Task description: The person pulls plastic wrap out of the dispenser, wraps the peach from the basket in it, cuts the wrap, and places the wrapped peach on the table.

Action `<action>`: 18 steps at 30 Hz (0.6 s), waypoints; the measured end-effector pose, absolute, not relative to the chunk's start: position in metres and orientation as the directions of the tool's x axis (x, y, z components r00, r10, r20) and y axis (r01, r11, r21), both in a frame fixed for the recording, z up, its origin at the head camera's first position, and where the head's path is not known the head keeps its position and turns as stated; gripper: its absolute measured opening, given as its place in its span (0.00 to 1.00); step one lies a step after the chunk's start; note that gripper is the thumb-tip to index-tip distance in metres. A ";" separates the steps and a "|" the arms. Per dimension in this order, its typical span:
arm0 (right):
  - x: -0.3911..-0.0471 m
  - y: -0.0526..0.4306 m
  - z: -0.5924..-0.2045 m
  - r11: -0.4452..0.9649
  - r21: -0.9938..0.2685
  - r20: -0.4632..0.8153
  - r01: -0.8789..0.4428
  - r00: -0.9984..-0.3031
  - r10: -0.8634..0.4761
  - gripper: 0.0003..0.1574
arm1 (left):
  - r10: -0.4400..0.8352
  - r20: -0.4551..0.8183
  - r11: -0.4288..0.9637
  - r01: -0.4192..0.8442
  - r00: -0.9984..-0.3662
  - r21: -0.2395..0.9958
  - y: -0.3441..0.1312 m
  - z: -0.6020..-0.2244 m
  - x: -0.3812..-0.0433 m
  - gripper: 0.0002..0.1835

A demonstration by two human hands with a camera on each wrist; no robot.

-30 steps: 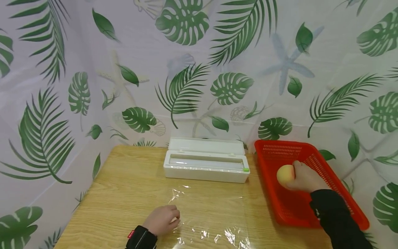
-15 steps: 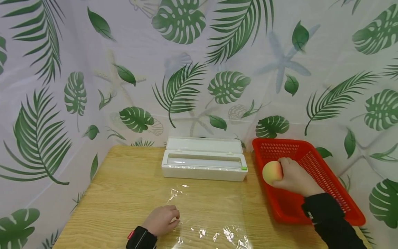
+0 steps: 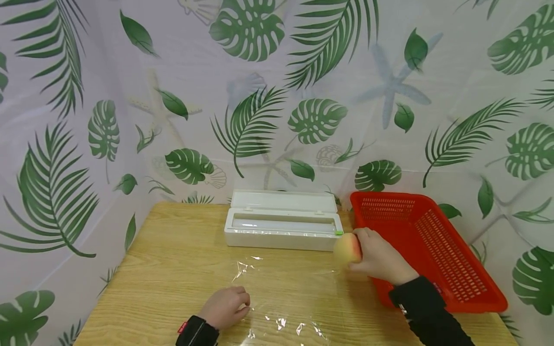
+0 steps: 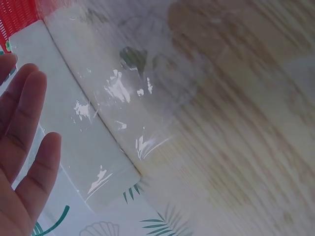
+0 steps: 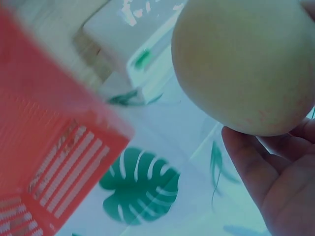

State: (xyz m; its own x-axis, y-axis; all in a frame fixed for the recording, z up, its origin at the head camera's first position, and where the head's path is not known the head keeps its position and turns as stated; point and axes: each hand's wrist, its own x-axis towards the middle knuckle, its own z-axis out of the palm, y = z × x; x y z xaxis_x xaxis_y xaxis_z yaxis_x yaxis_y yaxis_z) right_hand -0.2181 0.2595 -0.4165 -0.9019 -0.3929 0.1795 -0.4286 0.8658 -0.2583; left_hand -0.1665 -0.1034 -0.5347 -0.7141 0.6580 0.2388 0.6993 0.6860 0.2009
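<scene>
A yellow peach (image 3: pixel 346 249) with a red blush is held in my right hand (image 3: pixel 383 258), just past the left rim of the red basket (image 3: pixel 450 250) in the head view. The right wrist view shows the peach (image 5: pixel 241 64) large, with fingers (image 5: pixel 251 167) against its side. My left hand (image 3: pixel 227 305) lies low over the table with fingers loosely bent and nothing in them. Beside it, clear plastic wrap (image 3: pixel 294 293) is spread over the wood, glinting. The left wrist view shows the fingers (image 4: pixel 30 101) apart from the wrap (image 4: pixel 118 88).
At the back of the table (image 3: pixel 173 250) stands a white wrap dispenser (image 3: pixel 281 241) with its lid raised; the wrap runs out from its front. The basket is at its right. A leaf-patterned curtain (image 3: pixel 259 120) encloses the back and left.
My right hand has carried the peach leftward out from over the basket toward the plastic wrap. My left hand has stayed in place.
</scene>
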 end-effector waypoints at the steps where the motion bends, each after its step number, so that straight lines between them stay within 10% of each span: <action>1: -0.218 0.256 -0.419 0.863 -0.261 0.178 -0.433 -0.900 -0.398 0.40 | 0.659 0.235 0.685 0.699 -0.715 0.206 -0.103 -0.536 -0.167 0.04; 18: -0.205 0.187 -0.465 0.756 -0.224 0.232 -0.615 -0.787 -0.572 0.40 | 0.647 0.197 0.683 0.675 -0.736 0.279 -0.096 -0.537 -0.163 0.04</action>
State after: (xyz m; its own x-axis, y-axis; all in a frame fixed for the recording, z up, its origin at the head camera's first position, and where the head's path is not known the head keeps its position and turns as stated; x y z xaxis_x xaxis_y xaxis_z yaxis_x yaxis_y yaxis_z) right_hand -0.2050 0.1872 -0.4652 -0.7867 -0.5721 0.2318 -0.6155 0.7556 -0.2243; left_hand -0.1634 -0.0957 -0.5371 -0.7360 0.6475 0.1974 0.6754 0.6827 0.2788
